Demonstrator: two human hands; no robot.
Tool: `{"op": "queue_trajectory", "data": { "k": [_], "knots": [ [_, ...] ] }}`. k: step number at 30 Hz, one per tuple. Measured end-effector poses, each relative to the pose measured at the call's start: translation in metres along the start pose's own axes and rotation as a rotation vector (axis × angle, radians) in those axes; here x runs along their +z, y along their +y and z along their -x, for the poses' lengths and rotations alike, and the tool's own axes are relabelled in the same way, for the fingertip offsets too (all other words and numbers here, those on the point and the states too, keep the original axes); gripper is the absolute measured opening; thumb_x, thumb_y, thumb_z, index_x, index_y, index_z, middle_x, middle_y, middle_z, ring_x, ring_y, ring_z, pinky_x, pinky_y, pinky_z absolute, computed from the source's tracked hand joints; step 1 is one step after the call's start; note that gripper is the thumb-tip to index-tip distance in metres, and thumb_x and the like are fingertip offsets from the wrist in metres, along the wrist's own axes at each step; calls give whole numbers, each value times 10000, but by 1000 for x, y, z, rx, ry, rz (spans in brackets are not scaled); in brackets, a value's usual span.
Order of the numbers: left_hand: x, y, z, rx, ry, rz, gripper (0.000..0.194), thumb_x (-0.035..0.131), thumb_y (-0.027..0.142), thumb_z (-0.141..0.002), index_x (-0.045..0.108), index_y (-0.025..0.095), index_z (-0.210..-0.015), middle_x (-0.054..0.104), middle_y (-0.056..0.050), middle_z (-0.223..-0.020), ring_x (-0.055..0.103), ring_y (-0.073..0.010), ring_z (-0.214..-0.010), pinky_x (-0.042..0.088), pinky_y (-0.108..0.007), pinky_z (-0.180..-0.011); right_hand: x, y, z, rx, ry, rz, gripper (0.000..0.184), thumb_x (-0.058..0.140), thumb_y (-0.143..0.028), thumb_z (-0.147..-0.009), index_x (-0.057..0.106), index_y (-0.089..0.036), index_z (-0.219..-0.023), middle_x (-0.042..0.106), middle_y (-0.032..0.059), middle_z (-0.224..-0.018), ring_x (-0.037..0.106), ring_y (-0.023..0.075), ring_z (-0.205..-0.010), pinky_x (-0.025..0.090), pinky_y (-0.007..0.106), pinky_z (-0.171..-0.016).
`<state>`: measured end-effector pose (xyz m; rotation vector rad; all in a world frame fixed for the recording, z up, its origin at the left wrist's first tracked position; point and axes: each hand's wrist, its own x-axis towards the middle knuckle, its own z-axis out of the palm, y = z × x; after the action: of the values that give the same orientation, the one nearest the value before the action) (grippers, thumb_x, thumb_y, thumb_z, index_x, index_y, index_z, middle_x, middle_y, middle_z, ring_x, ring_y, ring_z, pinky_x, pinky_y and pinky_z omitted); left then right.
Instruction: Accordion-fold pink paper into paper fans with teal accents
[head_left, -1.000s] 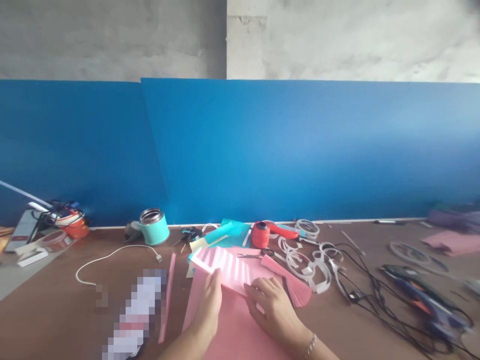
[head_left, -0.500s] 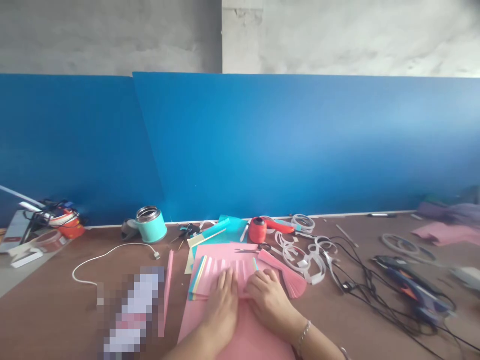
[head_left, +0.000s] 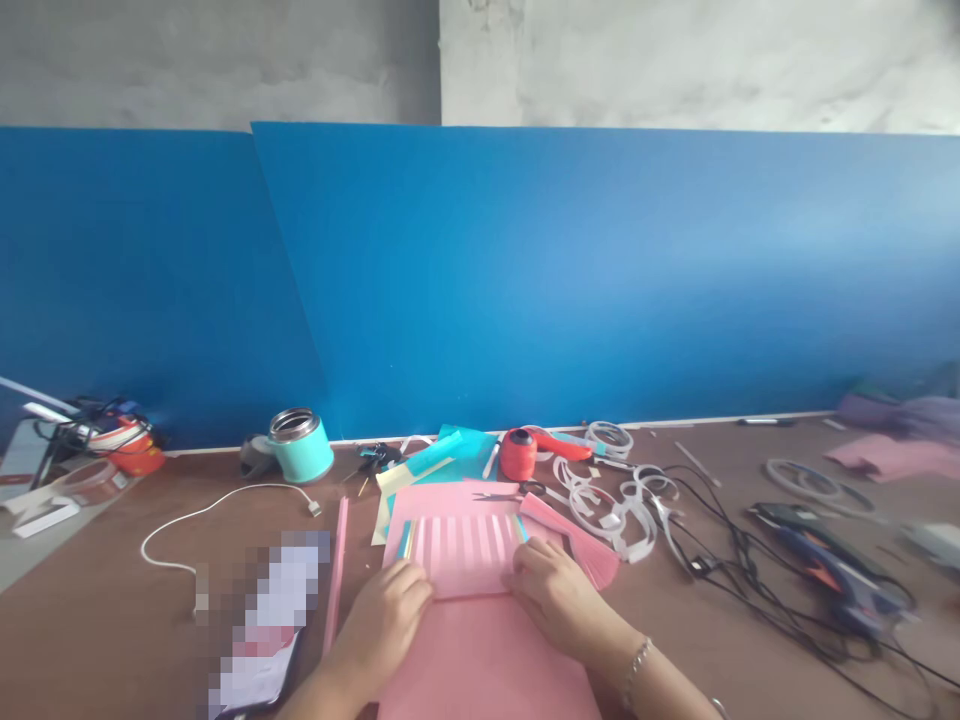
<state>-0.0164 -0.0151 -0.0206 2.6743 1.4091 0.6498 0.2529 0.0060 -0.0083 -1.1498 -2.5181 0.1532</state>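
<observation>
A stack of pleated paper, pink on top with blue and yellow edges showing at its sides, lies on a large pink sheet. At the stack's lower left corner, my left hand grips the edge with its fingers curled. My right hand, a bracelet on its wrist, pinches the right edge; its fingertips are partly hidden. A folded pink paper fan lies just beyond my right hand. Scissors rest on the far end of the pink sheet.
A turquoise cup, a red thread spool and curled white strips stand or lie towards the blue partition. To the left are a white cable and a blurred-out phone. Black cords spread at right.
My left hand has moved left and down, from the middle of the pleated paper to its lower left corner. My right hand has shifted slightly right. More pleats show now.
</observation>
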Motion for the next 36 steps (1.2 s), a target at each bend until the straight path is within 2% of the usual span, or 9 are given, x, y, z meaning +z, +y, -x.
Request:
{"op": "queue_trajectory", "data": {
  "k": [4,7,13,18,24,30,36],
  "knots": [
    [-9,-5,-2,-140,-54,130,221,446,84,-847,596,197,-729,625,-23,-817,595,-174,-794,456,-286,-700,2,8,2,73,27,-166,196,500,-26,-734,528,-182,-619,542,13,-710,489,154,-723,366,263,-638],
    [-17,-8,-4,-199,-105,229,202,460,90,-817,596,200,-715,641,-25,-855,605,-173,-839,457,-282,-747,1,12,2,142,19,-240,187,503,-12,-679,487,-187,-617,528,2,-693,493,147,-692,372,255,-613],
    [-33,-10,-7,-292,-160,370,192,469,141,-792,606,219,-683,653,-14,-872,610,-164,-846,456,-260,-762,-7,16,1,175,-30,-387,198,480,-60,-767,501,-190,-620,578,27,-794,544,157,-767,429,277,-708],
    [-44,-11,-9,-336,-192,366,193,470,167,-798,610,227,-679,650,4,-868,608,-161,-825,455,-266,-758,-8,17,1,249,-15,-381,222,493,-69,-761,438,-194,-585,561,19,-754,525,162,-742,430,288,-683],
    [-39,-15,-9,-369,-153,323,194,486,211,-817,589,213,-653,623,-18,-851,586,-186,-850,452,-314,-785,1,23,-1,273,-11,-286,262,476,-119,-799,384,-198,-566,544,21,-748,500,178,-772,426,315,-713],
    [-29,-19,-11,-375,-135,212,208,467,216,-827,541,203,-634,596,-27,-837,566,-209,-877,437,-364,-804,7,30,-2,397,-13,-292,299,509,-145,-753,313,-202,-535,514,15,-732,504,169,-749,420,285,-668],
    [-26,-20,-9,-333,-126,121,240,416,235,-869,504,206,-647,579,-32,-828,564,-206,-859,444,-356,-781,6,33,-2,381,-40,-283,313,511,-193,-793,334,-199,-535,507,22,-753,504,169,-757,423,292,-671]
  ]
}}
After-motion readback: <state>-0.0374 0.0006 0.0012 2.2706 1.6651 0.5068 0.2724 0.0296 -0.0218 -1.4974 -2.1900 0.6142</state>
